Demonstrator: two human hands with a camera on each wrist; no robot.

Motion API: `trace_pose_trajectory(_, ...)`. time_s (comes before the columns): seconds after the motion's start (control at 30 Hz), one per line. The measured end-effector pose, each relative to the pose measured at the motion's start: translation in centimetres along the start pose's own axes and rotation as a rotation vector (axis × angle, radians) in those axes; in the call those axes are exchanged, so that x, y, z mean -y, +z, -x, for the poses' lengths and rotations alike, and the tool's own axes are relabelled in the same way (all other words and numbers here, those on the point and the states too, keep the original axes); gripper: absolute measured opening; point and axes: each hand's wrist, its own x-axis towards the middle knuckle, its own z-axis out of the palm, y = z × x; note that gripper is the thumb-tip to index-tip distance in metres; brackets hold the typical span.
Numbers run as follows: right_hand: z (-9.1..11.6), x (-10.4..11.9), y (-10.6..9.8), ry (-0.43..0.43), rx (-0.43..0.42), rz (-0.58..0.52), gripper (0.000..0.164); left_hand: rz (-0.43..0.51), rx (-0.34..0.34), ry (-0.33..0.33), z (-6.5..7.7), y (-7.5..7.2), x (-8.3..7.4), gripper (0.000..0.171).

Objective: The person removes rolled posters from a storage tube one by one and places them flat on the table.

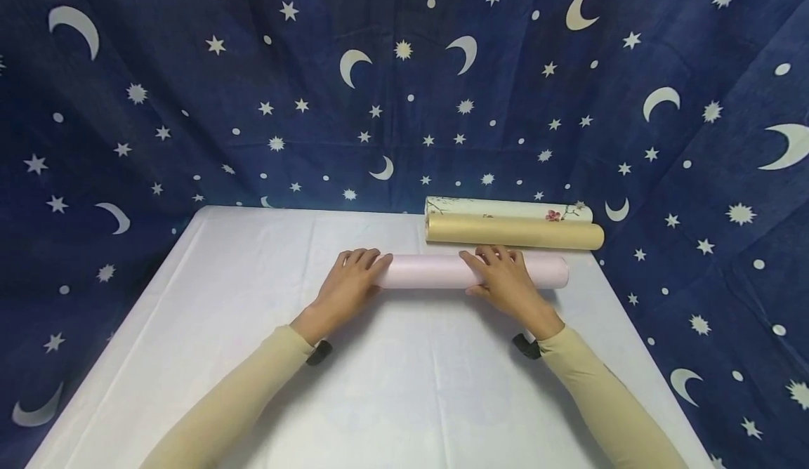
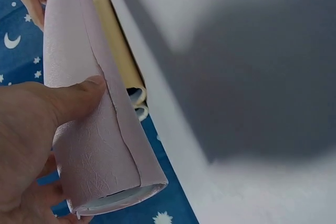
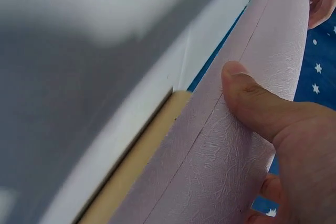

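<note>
A pale pink wallpaper roll (image 1: 430, 272) lies crosswise in front of me in the head view. My left hand (image 1: 347, 283) grips it near its left end. Further right along it, my right hand (image 1: 508, 283) holds it with fingers over the far side, and the right end sticks out beyond. In the left wrist view, the left thumb presses beside the roll's loose lengthwise edge, and the hollow end faces the camera. The right thumb (image 3: 239, 80) lies at that same seam in the right wrist view. The other fingers are partly hidden behind the roll.
Behind the pink roll, at the table's back right, lie a gold roll (image 1: 515, 232) and a white roll with a flower print (image 1: 505, 208), side by side. A white cloth covers the table (image 1: 379, 399). Dark blue star-and-moon curtains (image 1: 404, 104) hang behind and beside it.
</note>
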Motion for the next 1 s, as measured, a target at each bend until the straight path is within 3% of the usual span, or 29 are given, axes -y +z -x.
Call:
trace_pose_trajectory(0.67, -1.9, 2.6, 2.3, -0.019, 0.118, -0.049, 0.072, 0.020, 0.061, -0.014, 2.5, 0.5, 2.8, 0.061)
trace_pose_trajectory(1.0, -2.2, 3.1, 3.1, 0.001, 0.175, -0.055, 0.075, 0.069, 0.096, -0.021, 3.1, 1.2, 3.4, 0.062)
